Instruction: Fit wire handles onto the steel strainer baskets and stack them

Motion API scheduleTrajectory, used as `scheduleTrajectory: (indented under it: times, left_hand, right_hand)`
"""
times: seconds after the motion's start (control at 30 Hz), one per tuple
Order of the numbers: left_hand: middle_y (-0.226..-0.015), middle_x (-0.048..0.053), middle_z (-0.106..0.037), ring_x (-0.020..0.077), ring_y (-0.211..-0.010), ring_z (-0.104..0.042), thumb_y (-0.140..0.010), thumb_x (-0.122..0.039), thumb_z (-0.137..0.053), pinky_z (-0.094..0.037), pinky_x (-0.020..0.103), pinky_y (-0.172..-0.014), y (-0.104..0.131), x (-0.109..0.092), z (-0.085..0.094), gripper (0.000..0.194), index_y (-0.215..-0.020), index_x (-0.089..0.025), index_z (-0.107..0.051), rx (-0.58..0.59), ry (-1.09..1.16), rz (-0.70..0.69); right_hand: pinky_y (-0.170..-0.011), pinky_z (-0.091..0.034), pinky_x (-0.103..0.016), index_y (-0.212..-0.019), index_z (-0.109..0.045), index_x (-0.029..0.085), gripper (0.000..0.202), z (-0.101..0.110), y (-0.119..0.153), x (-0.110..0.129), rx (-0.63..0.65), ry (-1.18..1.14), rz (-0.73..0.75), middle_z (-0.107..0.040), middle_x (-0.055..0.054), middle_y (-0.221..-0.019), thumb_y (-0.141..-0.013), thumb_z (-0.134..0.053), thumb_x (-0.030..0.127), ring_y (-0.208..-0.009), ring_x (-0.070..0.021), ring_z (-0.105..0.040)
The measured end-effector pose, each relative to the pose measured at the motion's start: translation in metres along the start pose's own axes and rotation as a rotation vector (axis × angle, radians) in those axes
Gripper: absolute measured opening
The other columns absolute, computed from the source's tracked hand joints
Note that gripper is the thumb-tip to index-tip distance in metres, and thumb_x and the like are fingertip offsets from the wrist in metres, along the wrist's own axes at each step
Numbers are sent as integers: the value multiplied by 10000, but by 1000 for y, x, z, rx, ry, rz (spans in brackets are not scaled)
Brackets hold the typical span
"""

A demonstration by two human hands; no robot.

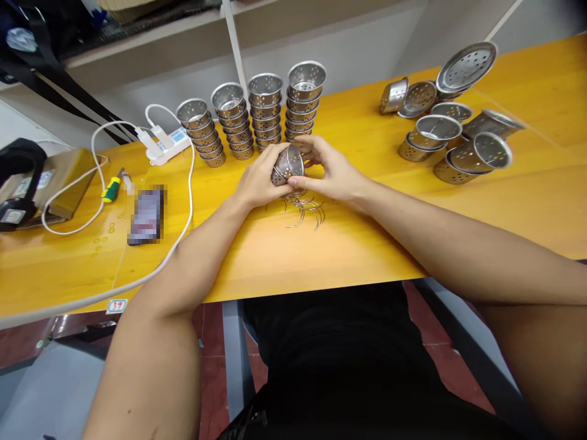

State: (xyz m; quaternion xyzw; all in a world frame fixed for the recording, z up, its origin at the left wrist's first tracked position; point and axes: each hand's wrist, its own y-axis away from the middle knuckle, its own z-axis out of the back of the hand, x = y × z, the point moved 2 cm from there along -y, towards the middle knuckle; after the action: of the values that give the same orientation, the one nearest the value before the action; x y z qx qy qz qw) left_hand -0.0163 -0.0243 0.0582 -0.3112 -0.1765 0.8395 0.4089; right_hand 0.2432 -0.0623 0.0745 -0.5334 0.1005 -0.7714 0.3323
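"Checking grip status: what are the hands doing?"

"The left hand point(260, 178) is clamping a perforated cup point(288, 165) over the bench point(261, 253), above curved wires point(304, 205). The right hand point(335, 168) is touching the cup; whether its grip is clamping, I cannot tell."

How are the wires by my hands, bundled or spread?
Spread: the wires fan apart, their curved ends separate over the table. I can't tell how they lie nearest the cup.
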Motion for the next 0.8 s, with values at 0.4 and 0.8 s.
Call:
scheduleTrajectory:
  times: [0.4,0.8]
  left_hand:
    - [-1789,232,-595,503,-1727,-648,-913,-1200,-776,-539,766,-1520,3,63,-20,1317,-1822,-339,-367,-163,41,18]
    - [-1802,248,-670,490,-1737,-706,-934,-1162,-808,-584,729,-1479,-2,36,-12,1300,-1830,-337,-356,-133,112,101]
  right_hand:
    - [-1407,-582,-626,-1629,-787,82,876,99,-10,-54,-135,599,-396,-760,-326,-1635,-923,-1209,381,-1529,-471,-760]
    - [-1258,-637,-533,-1454,-686,272,772,101,-10,-94,-217,415,-218,-728,-191,-1592,-1107,-966,902,-1206,-284,-753]
